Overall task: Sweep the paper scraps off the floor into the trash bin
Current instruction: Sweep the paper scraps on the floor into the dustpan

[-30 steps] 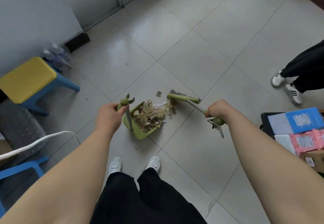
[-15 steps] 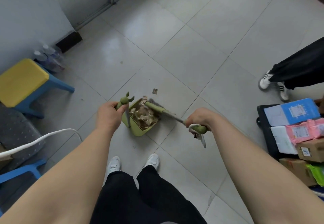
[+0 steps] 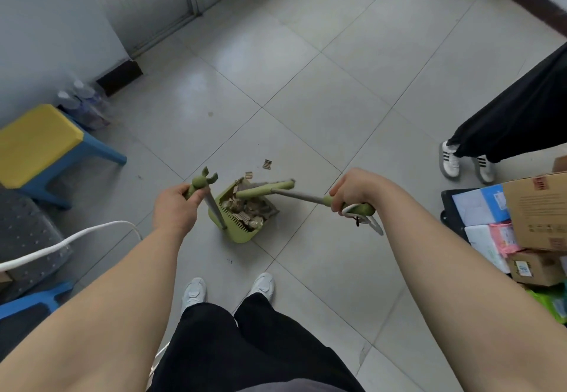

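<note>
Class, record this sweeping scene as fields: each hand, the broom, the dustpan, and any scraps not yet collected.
Dustpan: green, on the tiled floor, holding paper scraps
Broom: head at the dustpan's mouth
Left hand: grips the dustpan's upright handle
Right hand: grips the broom handle
Loose scraps: two small pieces on the floor just beyond the dustpan

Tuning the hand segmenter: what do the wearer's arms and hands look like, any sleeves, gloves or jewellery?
Left forearm and right forearm are bare to the frame edge, no sleeves in view. Left hand and right hand are ungloved; no watch, ring or band shows. Black trousers, white shoes.
</note>
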### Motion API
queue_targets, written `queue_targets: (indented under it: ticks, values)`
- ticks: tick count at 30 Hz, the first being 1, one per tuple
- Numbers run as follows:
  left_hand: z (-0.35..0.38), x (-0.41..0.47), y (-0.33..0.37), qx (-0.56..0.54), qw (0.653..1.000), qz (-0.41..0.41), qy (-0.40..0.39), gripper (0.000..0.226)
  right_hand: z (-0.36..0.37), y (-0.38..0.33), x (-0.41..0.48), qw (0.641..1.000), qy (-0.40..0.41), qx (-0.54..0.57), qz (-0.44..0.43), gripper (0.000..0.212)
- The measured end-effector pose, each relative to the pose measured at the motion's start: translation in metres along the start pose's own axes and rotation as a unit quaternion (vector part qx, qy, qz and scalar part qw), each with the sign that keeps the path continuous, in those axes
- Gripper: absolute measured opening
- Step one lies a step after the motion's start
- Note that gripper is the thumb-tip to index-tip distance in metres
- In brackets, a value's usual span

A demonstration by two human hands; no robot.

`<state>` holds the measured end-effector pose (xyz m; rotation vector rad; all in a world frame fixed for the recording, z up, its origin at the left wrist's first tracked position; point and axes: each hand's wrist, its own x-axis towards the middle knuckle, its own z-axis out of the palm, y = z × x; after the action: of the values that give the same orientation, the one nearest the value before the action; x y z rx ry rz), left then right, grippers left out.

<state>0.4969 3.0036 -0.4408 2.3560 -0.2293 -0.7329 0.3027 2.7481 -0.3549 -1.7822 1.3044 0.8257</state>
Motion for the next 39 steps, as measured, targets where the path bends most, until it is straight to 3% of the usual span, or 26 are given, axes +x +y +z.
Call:
queue_targets:
  ticks: [7, 11, 18, 22, 30, 39]
  values:
    - [-0.008, -0.001, 0.005, -0.022, 1.0, 0.003, 0.01, 0.023, -0.027, 0.0, 0.003, 0.996, 0.046, 0.067, 0.025, 0.038]
    - [-0.014, 0.001, 0.007, -0.042, 0.999, -0.002, 0.018, 0.017, -0.027, -0.011, 0.019, 0.992, 0.058, 0.105, 0.041, 0.014]
    - [-0.012, 0.01, 0.011, -0.054, 0.998, -0.009, 0.028, 0.013, -0.002, -0.033, 0.064, 0.987, 0.041, 0.15, 0.046, 0.018]
    - [-0.009, 0.014, 0.012, -0.045, 0.998, -0.025, 0.037, 0.019, 0.019, -0.041, 0.079, 0.995, 0.012, 0.093, 0.038, 0.011]
    - [0.001, 0.018, 0.013, -0.056, 0.997, -0.04, 0.026, 0.026, 0.023, -0.027, 0.049, 0.996, -0.084, 0.006, 0.019, 0.037]
    - [-0.009, 0.018, 0.014, -0.021, 1.0, -0.015, 0.011, 0.023, -0.03, -0.018, -0.007, 0.997, -0.054, 0.053, 0.011, 0.034]
